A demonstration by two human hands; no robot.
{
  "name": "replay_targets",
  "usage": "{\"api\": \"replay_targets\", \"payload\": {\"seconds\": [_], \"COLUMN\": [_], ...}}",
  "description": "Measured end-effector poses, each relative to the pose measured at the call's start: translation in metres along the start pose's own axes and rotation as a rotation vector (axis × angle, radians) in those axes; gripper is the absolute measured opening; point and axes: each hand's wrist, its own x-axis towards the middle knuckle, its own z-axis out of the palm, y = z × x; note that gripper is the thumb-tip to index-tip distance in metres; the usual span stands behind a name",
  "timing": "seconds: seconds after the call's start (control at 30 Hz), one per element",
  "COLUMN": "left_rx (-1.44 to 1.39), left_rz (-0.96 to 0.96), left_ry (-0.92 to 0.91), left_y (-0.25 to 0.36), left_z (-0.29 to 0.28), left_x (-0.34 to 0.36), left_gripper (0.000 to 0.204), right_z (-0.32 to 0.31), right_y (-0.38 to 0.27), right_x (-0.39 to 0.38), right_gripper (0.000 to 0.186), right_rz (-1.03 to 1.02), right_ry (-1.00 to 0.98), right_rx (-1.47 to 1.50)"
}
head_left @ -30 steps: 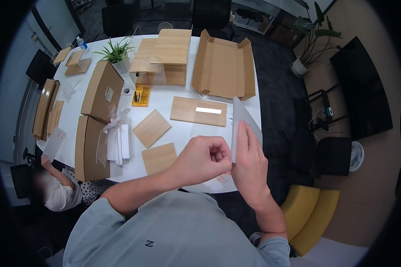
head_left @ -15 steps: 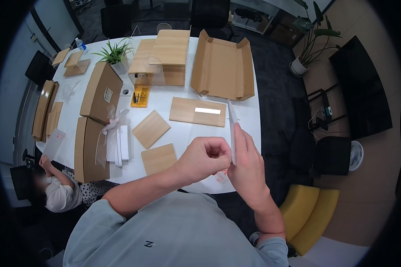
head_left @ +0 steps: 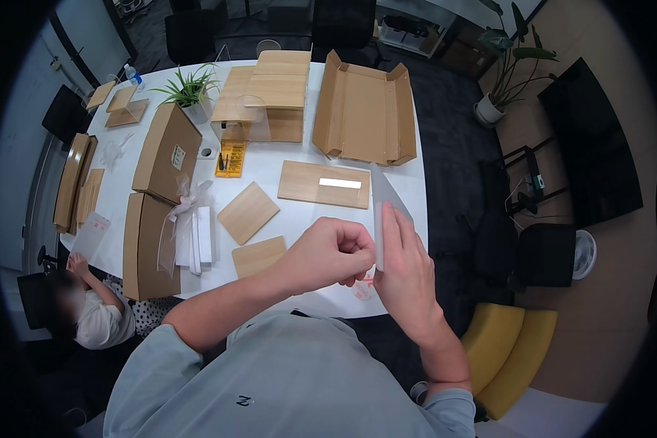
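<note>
A thin, pale grey flat panel [head_left: 393, 191] stands almost edge-on above the near right part of the table. My right hand [head_left: 405, 270] holds it, the fingers lying long against its right face. My left hand [head_left: 330, 252] is closed in a pinch close to the panel's left side. What lies between those fingertips, if anything, is hidden. Beneath the hands is a clear sheet with red print [head_left: 363, 290]. Two small wooden boards, a square one [head_left: 248, 212] and one partly behind my left forearm [head_left: 258, 257], lie left of my hands. Beyond them rests a longer wooden board [head_left: 299, 182].
An open cardboard tray box [head_left: 365, 109] stands at the far right, beside a wooden shelf unit [head_left: 281, 80]. Upright cardboard boxes [head_left: 142, 244], white wrapping [head_left: 195, 241], a yellow tool case [head_left: 230, 159] and a potted plant [head_left: 190, 95] stand leftward. A co-worker [head_left: 102, 314] sits at the left.
The panel has turned slightly, so more of its face shows on the right. My left hand has shifted a little left and stays pinched.
</note>
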Motion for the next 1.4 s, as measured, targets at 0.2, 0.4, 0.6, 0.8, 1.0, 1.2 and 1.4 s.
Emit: {"api": "replay_targets", "payload": {"seconds": [0.2,0.4,0.6,0.8,1.0,1.2,1.4], "left_rx": [0.074,0.015,-0.116,-0.148,-0.116,-0.105,-0.108], "left_rz": [-0.07,-0.081,-0.011,0.03,0.032,0.03,0.035], "left_ry": [-0.013,-0.029,-0.045,-0.055,-0.036,-0.033,-0.032], "left_y": [0.008,0.001,-0.008,-0.008,-0.003,-0.001,-0.001], "left_z": [-0.004,-0.006,-0.002,0.003,0.003,0.003,0.003], "left_x": [0.001,0.005,0.005,0.002,0.0,-0.001,0.0], "left_gripper": [0.01,0.009,0.01,0.011,0.01,0.01,0.011], "right_z": [0.0,0.0,-0.005,-0.005,-0.008,-0.008,-0.007], "right_y": [0.003,0.003,0.0,0.001,0.0,0.0,-0.001], "right_x": [0.0,-0.001,-0.002,-0.004,-0.001,-0.001,0.0], "right_gripper": [0.061,0.06,0.071,0.078,0.077,0.071,0.068], "right_rz": [-0.066,-0.07,-0.016,0.006,0.002,0.016,0.015], "right_ry": [0.034,0.021,-0.036,-0.094,-0.077,-0.103,-0.101], "right_rx": [-0.15,-0.167,-0.013,0.141,0.148,0.23,0.28]}}
